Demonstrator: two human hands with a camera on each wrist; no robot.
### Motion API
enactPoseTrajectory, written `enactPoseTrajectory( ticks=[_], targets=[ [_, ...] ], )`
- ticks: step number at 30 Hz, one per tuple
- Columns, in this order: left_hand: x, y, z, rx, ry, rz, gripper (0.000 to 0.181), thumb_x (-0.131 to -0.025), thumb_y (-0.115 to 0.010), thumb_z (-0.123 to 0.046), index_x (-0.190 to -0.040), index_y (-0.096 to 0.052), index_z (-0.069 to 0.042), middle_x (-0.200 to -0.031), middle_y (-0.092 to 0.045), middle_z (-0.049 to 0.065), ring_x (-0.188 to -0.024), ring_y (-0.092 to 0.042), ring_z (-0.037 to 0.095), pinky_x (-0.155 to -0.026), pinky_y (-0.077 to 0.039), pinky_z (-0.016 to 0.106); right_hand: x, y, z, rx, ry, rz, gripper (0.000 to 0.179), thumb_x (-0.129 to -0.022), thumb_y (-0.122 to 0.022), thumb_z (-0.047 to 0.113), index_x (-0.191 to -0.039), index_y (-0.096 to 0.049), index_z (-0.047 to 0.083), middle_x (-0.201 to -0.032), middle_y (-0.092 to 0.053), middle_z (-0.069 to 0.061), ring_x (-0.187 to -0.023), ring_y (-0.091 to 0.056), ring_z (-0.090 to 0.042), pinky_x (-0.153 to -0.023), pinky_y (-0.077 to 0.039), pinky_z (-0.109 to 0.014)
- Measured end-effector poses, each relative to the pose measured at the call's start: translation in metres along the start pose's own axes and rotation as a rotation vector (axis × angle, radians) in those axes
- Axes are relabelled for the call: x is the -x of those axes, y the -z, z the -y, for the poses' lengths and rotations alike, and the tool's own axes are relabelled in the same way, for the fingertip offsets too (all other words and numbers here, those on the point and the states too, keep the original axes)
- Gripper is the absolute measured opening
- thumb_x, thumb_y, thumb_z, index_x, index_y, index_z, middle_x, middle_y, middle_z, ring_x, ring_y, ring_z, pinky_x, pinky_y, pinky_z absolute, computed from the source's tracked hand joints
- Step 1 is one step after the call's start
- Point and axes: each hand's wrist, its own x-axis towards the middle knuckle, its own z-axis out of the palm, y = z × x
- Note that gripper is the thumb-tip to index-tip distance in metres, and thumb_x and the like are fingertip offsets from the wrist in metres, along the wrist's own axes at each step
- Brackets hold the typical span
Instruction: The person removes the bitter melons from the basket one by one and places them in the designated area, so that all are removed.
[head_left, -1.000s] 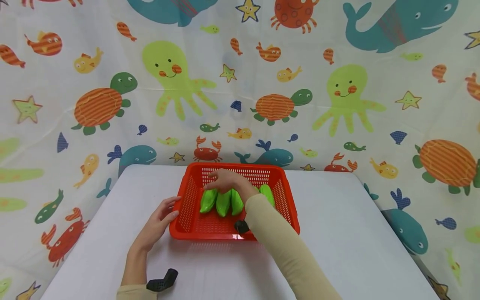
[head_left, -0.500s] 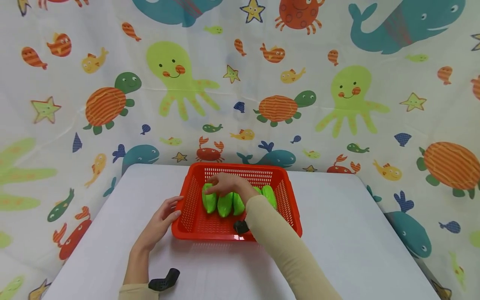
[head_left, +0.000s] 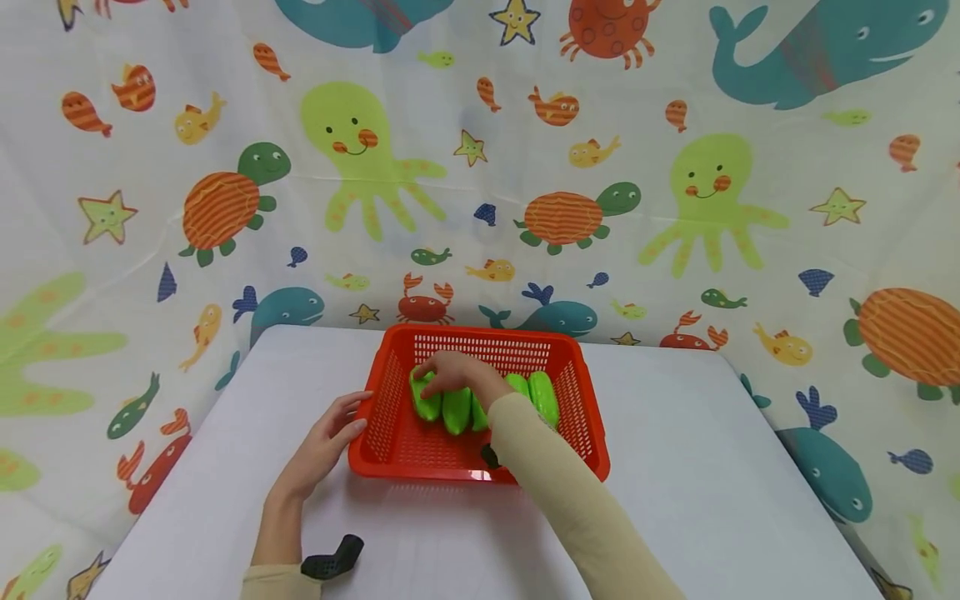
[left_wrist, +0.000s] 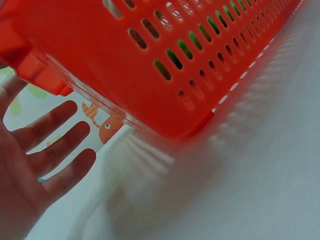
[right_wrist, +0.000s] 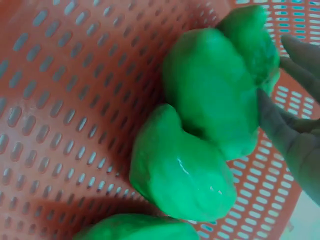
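Note:
In the head view a red plastic basket [head_left: 427, 467] with slotted walls holds several glossy green mangoes in a row. My right hand [head_left: 459, 372] reaches over the row, with thumb and fingers at the upper part of the leftmost mango [head_left: 429, 407]. The right wrist view has the thumb and fingers [right_wrist: 302, 65] on either side of the farthest mango [right_wrist: 250, 42]; nearer mangoes [right_wrist: 180, 167] lie beside it. My left hand [head_left: 322, 442] touches the basket's left rim; its lower fingers are spread beside the basket in the left wrist view.
The basket stands at the far middle of a white table [head_left: 667, 467]. Behind the table hangs a curtain [head_left: 480, 92] printed with sea animals. A black wrist camera [head_left: 333, 560] sits on the left wrist.
The leftmost mango has turned, its lower end swinging right. The right hand has lowered slightly over it. The left hand keeps its place at the rim; the whole view has shifted a little.

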Motion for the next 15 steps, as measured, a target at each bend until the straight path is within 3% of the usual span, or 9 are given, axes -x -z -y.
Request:
enactPoseTrajectory(
  ticks=[6,15],
  targets=[
    [-0.0013,-0.0008,0.0011,0.009,0.008,0.007,0.05,-0.099,-0.056,-0.033,-0.145,-0.041,-0.024,-0.147,-0.042,0.01,-0.134,-0.04,0.034,-0.096,-0.049,0.049,-0.0024,-0.005,0.0002,-0.019,-0.047,-0.022,0.041,-0.093,-0.068,0.029,-0.133,-0.062,0.022,-0.127,-0.06,0.0,-0.111,-0.052,-0.017,-0.102,-0.044,-0.035],
    [-0.0025,0.0022,0.0025,0.008,0.009,0.004,0.05,-0.099,-0.056,-0.031,-0.146,-0.04,-0.021,-0.148,-0.041,0.012,-0.134,-0.04,0.036,-0.097,-0.049,0.048,-0.0096,-0.0092,0.0078,-0.013,-0.009,-0.048,0.04,-0.093,-0.068,0.025,-0.132,-0.063,0.018,-0.13,-0.06,-0.001,-0.109,-0.052,-0.016,-0.101,-0.043,-0.031]
  ],
)
